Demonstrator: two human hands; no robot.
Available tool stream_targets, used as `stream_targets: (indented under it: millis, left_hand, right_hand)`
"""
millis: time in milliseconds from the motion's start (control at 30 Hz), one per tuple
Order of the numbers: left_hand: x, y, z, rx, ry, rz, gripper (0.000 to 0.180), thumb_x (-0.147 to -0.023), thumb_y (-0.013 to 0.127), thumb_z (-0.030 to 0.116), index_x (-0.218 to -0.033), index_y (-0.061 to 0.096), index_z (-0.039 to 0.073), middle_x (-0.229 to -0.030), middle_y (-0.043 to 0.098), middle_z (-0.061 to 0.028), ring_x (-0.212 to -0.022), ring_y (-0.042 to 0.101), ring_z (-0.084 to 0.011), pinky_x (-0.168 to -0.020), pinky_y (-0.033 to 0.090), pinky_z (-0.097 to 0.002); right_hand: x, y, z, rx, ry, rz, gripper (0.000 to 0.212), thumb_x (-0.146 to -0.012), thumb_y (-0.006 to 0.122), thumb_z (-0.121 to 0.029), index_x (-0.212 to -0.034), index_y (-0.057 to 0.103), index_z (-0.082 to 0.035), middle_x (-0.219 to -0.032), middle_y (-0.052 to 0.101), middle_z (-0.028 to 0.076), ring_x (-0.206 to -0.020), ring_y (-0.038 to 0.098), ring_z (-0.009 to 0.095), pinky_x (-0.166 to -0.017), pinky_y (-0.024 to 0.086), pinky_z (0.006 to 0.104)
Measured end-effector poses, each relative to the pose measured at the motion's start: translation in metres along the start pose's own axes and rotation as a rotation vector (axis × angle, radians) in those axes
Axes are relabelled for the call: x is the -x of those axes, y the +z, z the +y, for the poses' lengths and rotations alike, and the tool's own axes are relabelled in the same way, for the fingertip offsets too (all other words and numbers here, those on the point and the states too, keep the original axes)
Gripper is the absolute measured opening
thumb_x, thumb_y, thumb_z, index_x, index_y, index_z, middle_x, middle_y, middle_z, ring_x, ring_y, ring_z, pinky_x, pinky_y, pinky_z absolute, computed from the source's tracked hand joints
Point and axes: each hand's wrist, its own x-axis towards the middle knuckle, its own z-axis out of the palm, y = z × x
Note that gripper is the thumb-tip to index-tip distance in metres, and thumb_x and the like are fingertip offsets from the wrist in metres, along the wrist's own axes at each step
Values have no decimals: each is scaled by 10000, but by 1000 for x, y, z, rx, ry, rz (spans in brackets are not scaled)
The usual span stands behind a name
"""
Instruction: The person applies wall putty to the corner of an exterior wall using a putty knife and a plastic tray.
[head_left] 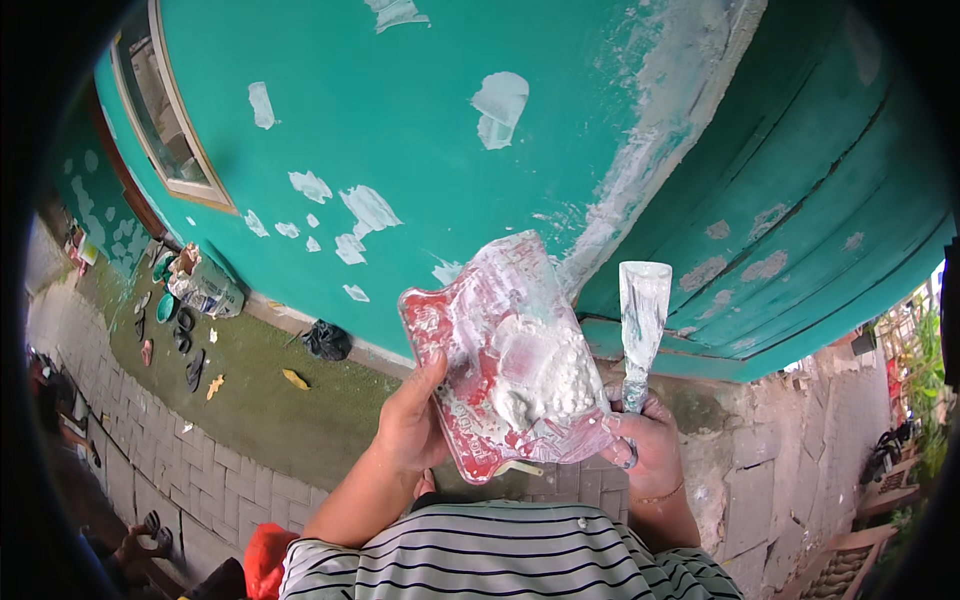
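My left hand point(412, 420) grips the left edge of a red plastic board point(428, 318), thumb on top. White smears cover much of the board, and a lumpy heap of white putty point(560, 378) lies on its right half. In my right hand point(652, 440) a putty knife point(643, 312) stands blade up, its blade coated in white. That hand's fingers also touch the board's lower right corner. The knife is apart from the putty. Beyond rises a green wall point(400, 120) with white putty patches point(370, 208) and a wide white strip point(640, 150) along its corner.
Dark green planks point(780, 230) with bare spots stand at the right. Along the wall's foot lie a black plastic bag point(326, 340), several sandals point(195, 370) and a filled sack point(212, 285). A framed window point(175, 110) is at left; wooden benches point(840, 560) stand at lower right.
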Motion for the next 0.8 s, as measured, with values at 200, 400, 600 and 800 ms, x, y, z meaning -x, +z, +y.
stream_targets:
  millis: [200,400,600,800]
  left_hand:
    - [15,-48,36,18,14,220,524,-1014,519,297,-1425,422,-14,-1332,588,-204,-1174,627,-346,-972,534,-521]
    - [45,-149,57,-64,73,410,528,-1001,542,286,-1411,435,-30,-1328,592,-195,-1180,622,-324,-998,516,-484]
    - [64,-266,37,-101,-6,648,523,-974,589,283,-1380,474,-27,-1311,610,-166,-1158,630,-307,-998,513,-471]
    - [75,-356,-1,-21,-23,708,539,-958,622,268,-1390,473,-18,-1324,604,-160,-1181,616,-302,-1024,495,-461]
  right_hand:
    - [-20,19,19,482,-54,21,338,-949,618,-158,-1202,636,65,-734,658,79,-488,463,61,-457,366,226]
    - [-47,-41,87,1034,163,267,262,-998,541,-193,-1107,634,27,-706,635,48,-579,535,98,-571,445,273]
    - [-49,-145,225,1158,449,208,329,-919,585,-170,-1188,607,18,-860,680,189,-786,671,288,-755,516,384]
    - [-85,-249,404,1418,326,34,351,-826,572,-57,-1161,652,15,-961,709,210,-853,691,378,-784,530,443]
